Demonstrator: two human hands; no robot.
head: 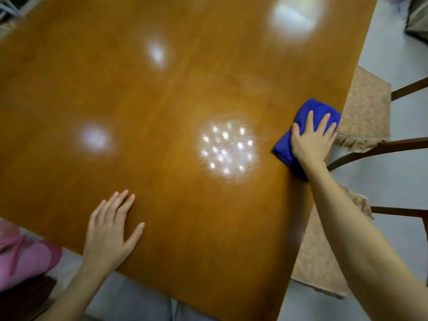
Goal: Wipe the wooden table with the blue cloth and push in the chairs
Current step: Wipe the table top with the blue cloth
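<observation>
The glossy wooden table [162,100] fills most of the view, with lamp reflections on it. A folded blue cloth [284,149] lies near the table's right edge. My right hand [311,140] presses flat on the cloth with fingers spread and straight. My left hand [111,230] rests flat on the table near its front edge, fingers straight, holding nothing. Two chairs stand along the right side: one with a beige cushion [366,112] partly under the table, another [319,258] nearer me, its seat also partly under the edge.
A pink cloth-covered thing [20,258] sits at the lower left beside the table. Dark wooden chair rails [393,144] stick out to the right over a pale grey floor [382,181]. A bag-like object [416,22] lies at the top right.
</observation>
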